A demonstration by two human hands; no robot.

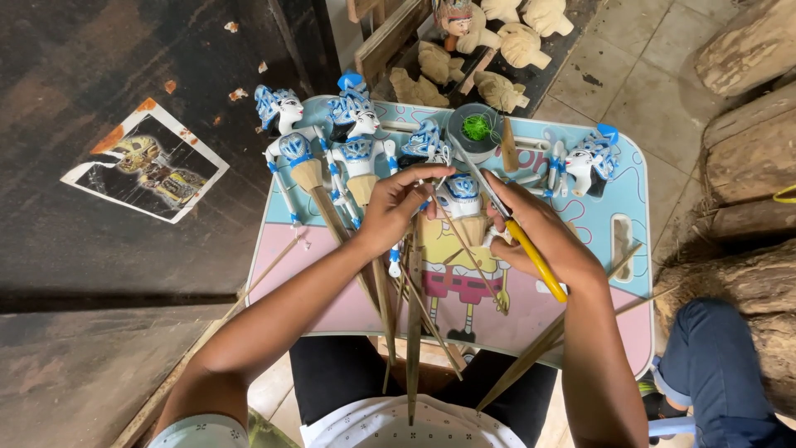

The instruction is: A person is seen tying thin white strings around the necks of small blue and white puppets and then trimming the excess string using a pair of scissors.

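A small white and blue painted puppet [461, 192] on wooden sticks lies between my hands, over a pink and light-blue lap table [618, 206]. My left hand [396, 207] pinches the puppet at its left side, fingers closed on it. My right hand [539, 235] grips a yellow-handled tool [535, 259] whose metal tip reaches up to the puppet. Thin rods [412, 332] hang down from the puppet toward my lap.
Two finished blue-and-white puppets [286, 133] [356, 137] lie at the table's left, another [589, 159] at its right. A grey roll with green thread [475, 129] stands at the back. Unpainted carved wooden pieces [514, 46] lie beyond. Logs [750, 149] are at right, and a knee in blue trousers [717, 357].
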